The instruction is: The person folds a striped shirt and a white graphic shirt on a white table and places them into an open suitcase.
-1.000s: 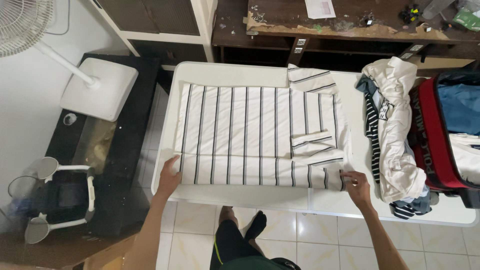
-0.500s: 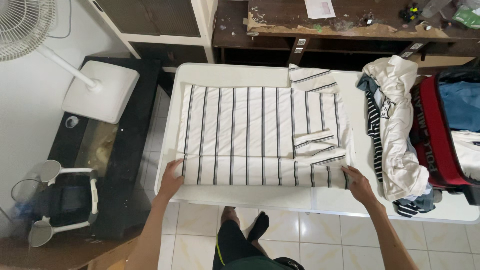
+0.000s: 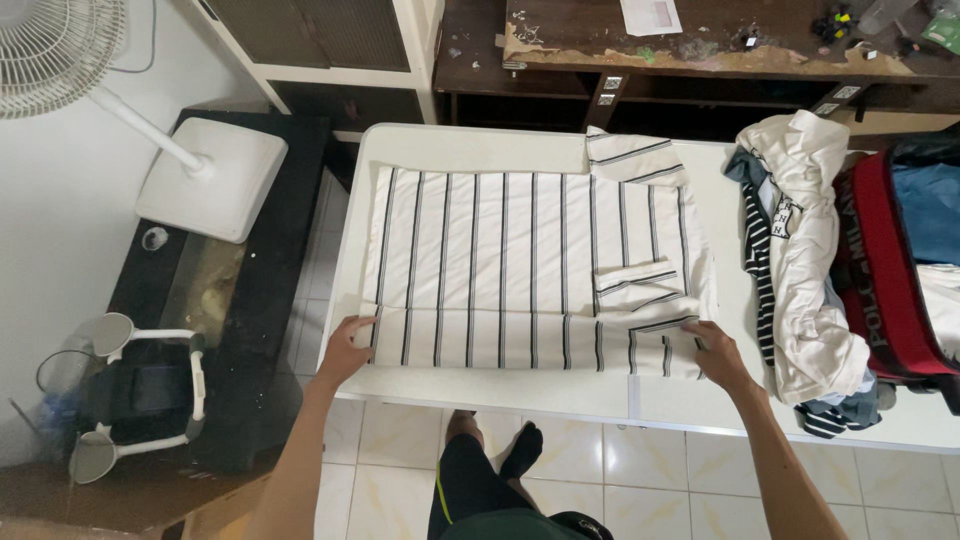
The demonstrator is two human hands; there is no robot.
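Both hands (image 3: 348, 350) pinch shirt (image 3: 530, 260) (flat).

Bare forearms without sleeves; dark shorts (image 3: 470, 490) with a yellow-green side stripe; dark socks (image 3: 521, 450).

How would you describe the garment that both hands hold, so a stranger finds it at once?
Look at the white table. Spread flat across its middle lies a white shirt with thin dark stripes, with the left hand and right hand at its near corners. Unlike the crumpled pile of clothes beside it, it lies smooth and partly folded.
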